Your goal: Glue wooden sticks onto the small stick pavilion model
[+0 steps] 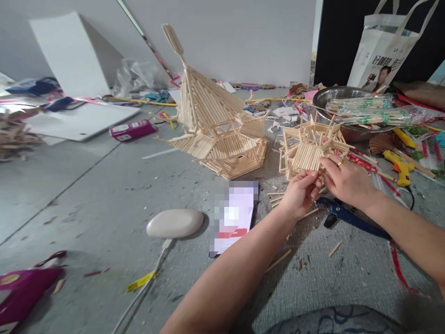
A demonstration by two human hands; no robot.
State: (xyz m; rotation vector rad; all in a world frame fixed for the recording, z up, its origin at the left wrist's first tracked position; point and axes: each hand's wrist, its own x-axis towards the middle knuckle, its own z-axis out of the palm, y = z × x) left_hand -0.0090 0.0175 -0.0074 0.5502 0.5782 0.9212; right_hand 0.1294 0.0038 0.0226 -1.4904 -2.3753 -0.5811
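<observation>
Both my hands meet at the near edge of a small hexagonal stick frame [306, 150] lying on the grey floor. My left hand [299, 194] pinches a thin wooden stick at the frame's lower corner. My right hand [344, 181], with a gold ring, is curled over the same corner, fingertips pressed together on the sticks. A tall pagoda model made of sticks [212, 120] lies tilted on the floor left of the frame. Blue-handled cutters [342, 214] rest under my right wrist.
A phone [233, 217] and a smooth white stone [174, 223] lie in front of me. A steel bowl [344, 116] holding packed chopsticks, a yellow glue gun [399, 167], a white tote bag [385, 46], white boards and scattered scraps surround the spot.
</observation>
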